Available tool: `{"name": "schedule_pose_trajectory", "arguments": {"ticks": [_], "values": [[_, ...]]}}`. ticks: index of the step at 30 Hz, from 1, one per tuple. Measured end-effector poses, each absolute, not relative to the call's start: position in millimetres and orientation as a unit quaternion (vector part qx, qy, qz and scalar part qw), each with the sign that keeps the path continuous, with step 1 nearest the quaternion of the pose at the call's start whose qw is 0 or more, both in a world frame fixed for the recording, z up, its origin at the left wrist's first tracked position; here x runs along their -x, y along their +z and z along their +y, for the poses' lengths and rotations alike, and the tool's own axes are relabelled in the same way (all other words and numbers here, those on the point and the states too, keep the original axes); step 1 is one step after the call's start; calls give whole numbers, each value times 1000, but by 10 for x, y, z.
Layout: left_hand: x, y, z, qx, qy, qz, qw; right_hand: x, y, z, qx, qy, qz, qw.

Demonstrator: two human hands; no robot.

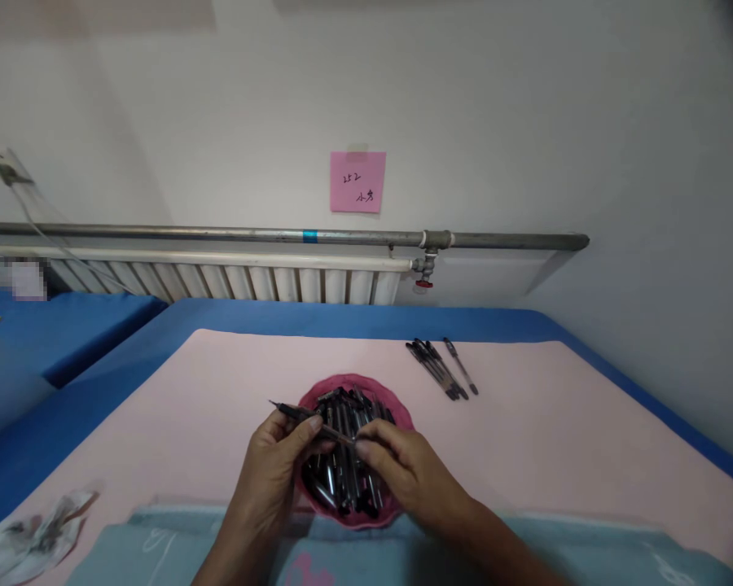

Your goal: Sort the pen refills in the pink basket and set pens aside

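Both hands, left hand and right hand, pinch one pen above a pen-filled pink bowl.

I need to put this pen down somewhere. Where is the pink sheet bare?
Bare pink sheet lies left of the red bowl, up to the crumpled tissue, and right of the bowl below the row of pens. It is crowded at the bowl, where left hand and right hand hold one pen.

A: Background? Pink sticky note on wall, grey pipe with blue band, white radiator below.

B: Table? Pink cloth over blue cover. Crumpled tissue near left corner, teal towel along near edge.
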State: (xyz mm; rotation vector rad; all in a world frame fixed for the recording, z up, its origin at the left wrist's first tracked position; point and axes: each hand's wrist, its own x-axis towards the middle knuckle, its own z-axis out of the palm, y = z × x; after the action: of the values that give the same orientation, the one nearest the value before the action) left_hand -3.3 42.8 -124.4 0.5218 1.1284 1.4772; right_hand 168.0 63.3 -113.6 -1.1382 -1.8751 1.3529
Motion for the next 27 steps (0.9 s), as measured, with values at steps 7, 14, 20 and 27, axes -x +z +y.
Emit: {"name": "schedule_pose_trajectory", "arguments": {"ticks": [7,14,20,27], "values": [[59,-1230,422,-267,621,490,550,-1696,-1185,626,396,330,-814,269],[47,-1198,390,-311,580,493,570,-1658,-1180,601,383,381,-797,268],[58,-1170,410,-342,573,499,553,-1682,-1210,649,402,402,-771,286],[258,-1172,464,-338,604,550,468,-1720,-1170,705,427,407,-744,313]]}}
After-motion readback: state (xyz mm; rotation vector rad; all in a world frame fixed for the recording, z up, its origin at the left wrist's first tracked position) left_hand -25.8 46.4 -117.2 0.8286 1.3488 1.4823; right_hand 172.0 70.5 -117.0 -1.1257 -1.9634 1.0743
